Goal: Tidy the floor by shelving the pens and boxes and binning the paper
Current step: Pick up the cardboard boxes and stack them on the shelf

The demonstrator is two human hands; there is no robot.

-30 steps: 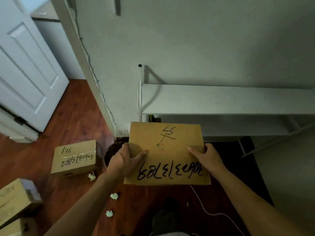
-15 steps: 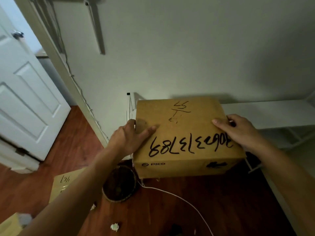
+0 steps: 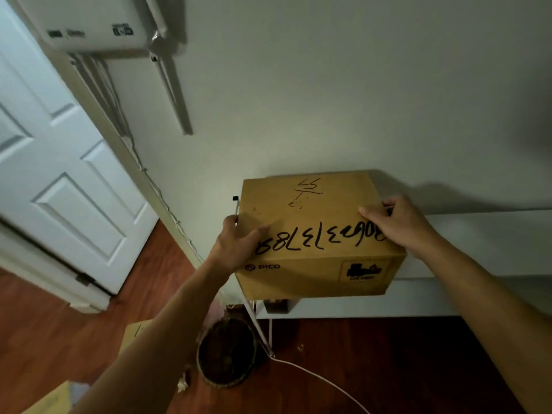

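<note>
- Head view: the person is shelving a cardboard box (image 3: pixel 313 228). The left hand (image 3: pixel 236 246) grips its left edge, thumb on top; the right hand (image 3: pixel 397 222) clasps the right top edge. The box sits at the left end of the white shelf (image 3: pixel 484 243), against the wall.
- Next, judging by this, both grips must let go once the box rests squarely, then return for the boxes on the floor.
- Wooden floor (image 3: pixel 388 354) below holds a dark round bin (image 3: pixel 227 357), a crumpled paper (image 3: pixel 182 383), another box (image 3: pixel 136 333) and a white cable (image 3: pixel 322 380); a white door (image 3: pixel 59 174) stands left.
</note>
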